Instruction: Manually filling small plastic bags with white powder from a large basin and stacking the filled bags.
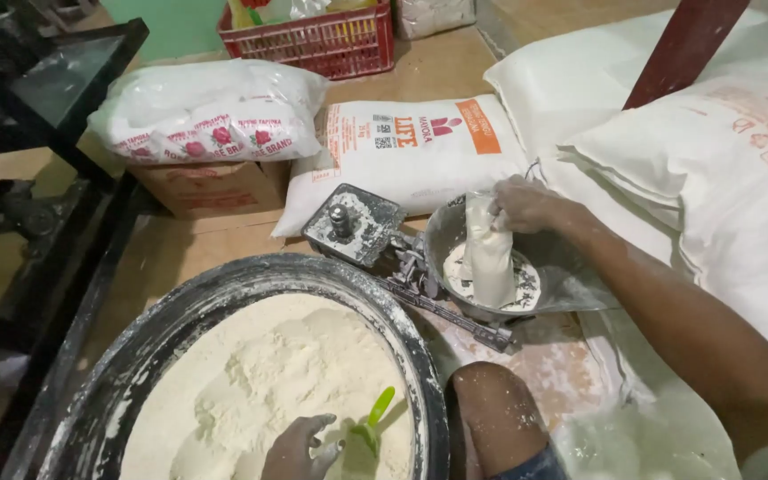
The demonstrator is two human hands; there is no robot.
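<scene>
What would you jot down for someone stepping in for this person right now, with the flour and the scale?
Left hand: in the big round basin, resting on the flour beside a green scoop; not clearly gripping it.
Right hand: holding the top of a small white bag that stands upright in the scale pan.
The counterweight platform of the balance scale sits left of the pan.
Done: the bag has flour in it and is on the pan.
Left: its top is not tied; much flour remains in the basin.
</scene>
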